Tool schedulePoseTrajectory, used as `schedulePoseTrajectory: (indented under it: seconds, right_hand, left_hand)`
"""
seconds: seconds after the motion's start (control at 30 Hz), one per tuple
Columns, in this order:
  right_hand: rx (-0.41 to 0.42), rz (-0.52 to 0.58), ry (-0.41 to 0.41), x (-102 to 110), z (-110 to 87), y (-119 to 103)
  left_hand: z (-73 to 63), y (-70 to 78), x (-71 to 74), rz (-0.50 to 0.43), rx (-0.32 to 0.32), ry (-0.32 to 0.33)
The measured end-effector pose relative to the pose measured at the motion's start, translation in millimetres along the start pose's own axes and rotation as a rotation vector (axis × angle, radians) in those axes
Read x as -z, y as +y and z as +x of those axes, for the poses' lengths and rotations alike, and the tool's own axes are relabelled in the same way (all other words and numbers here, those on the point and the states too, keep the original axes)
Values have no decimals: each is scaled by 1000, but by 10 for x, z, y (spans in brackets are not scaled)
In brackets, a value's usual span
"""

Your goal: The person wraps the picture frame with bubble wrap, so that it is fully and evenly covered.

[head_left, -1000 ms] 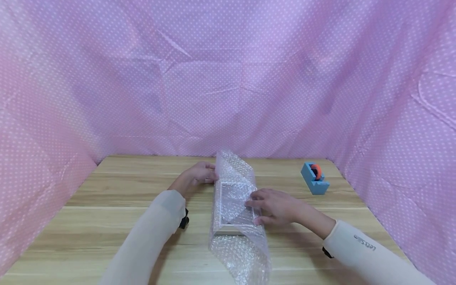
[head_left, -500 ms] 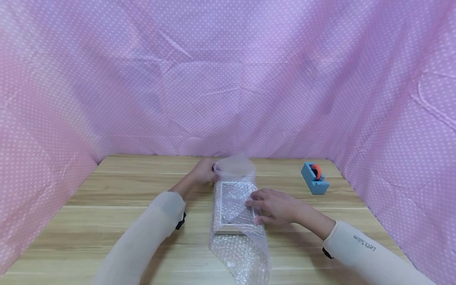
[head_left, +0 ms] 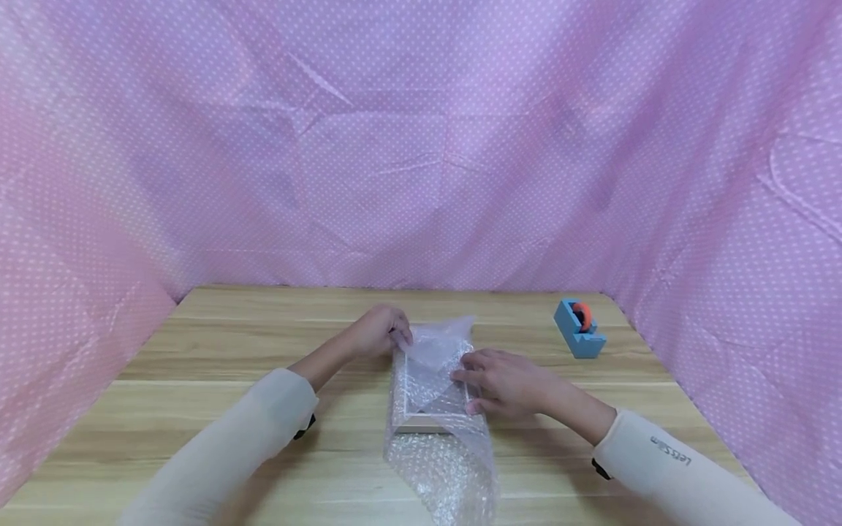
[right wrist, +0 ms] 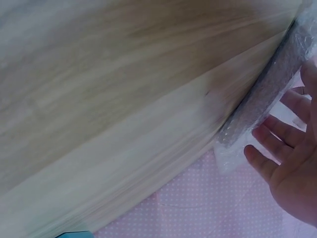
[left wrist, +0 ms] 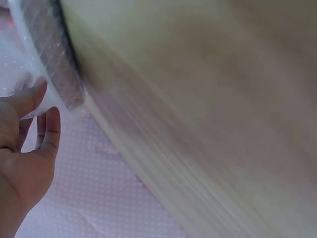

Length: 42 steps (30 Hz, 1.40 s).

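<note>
A picture frame (head_left: 424, 424) with a white inner border and pale front edge lies flat mid-table, covered in clear bubble wrap (head_left: 442, 467). The wrap's far end is folded back over the frame's top. At the far left corner, my left hand (head_left: 383, 330) pinches that folded flap; the left wrist view has the bubble wrap (left wrist: 34, 94) between thumb and fingers. On the right side of the wrapped frame rests my right hand (head_left: 509, 381), fingers spread over its upper face. The right wrist view shows its loosely extended fingers (right wrist: 265, 141) along the wrapped edge.
A blue tape dispenser (head_left: 579, 340) with an orange roll stands at the back right of the wooden table (head_left: 263, 343). The near end of the wrap trails toward the front edge. Pink dotted cloth (head_left: 421, 183) hangs behind and at both sides.
My left hand has taken the wrap's far end and brought it toward me, folding it over the frame's top. My right hand has stayed in place on the frame.
</note>
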State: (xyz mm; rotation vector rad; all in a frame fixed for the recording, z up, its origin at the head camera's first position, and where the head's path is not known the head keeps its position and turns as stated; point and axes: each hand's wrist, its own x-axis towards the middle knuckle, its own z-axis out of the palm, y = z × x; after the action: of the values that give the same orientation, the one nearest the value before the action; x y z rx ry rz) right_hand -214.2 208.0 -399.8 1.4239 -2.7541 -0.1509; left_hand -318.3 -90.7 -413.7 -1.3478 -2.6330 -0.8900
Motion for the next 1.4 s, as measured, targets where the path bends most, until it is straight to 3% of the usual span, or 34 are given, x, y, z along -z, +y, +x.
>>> schedulePoseTrajectory:
  seconds: [0.2, 0.4, 0.47, 0.57, 0.7, 0.83, 1.0, 1.1, 1.23, 1.3, 1.4]
  right_hand:
    - [-57, -19, -38, 21, 19, -60]
    - [-74, -68, -26, 14, 26, -89]
    - [-73, -81, -19, 6, 20, -90]
    - [-78, -73, -13, -5, 13, -87]
    - [-144, 40, -2, 9, 35, -79]
    - [-197, 156, -14, 63, 120, -53]
    - [-163, 155, -108, 123, 239, 5]
    - [-142, 130, -146, 146, 271, 26]
    - [-114, 94, -142, 169, 283, 19]
    - [-106, 98, -130, 175, 282, 8]
    - [-96, 119, -118, 170, 272, -3]
  left_hand:
    - [-120, -2, 36, 68, -54, -40]
    - [-193, 15, 54, 185, -285, -53]
    - [-220, 49, 52, 242, -332, -78]
    - [-279, 134, 63, 262, -274, -154]
    - [-336, 242, 104, 249, -155, -240]
    - [-353, 274, 134, 227, -126, -270]
    - [-351, 225, 135, 171, -99, -268]
    - [-284, 158, 105, 136, -79, -210]
    - [-113, 92, 41, 170, -48, -125]
    - [-29, 84, 13, 183, -13, -142]
    - [51, 91, -13, 176, 26, -224]
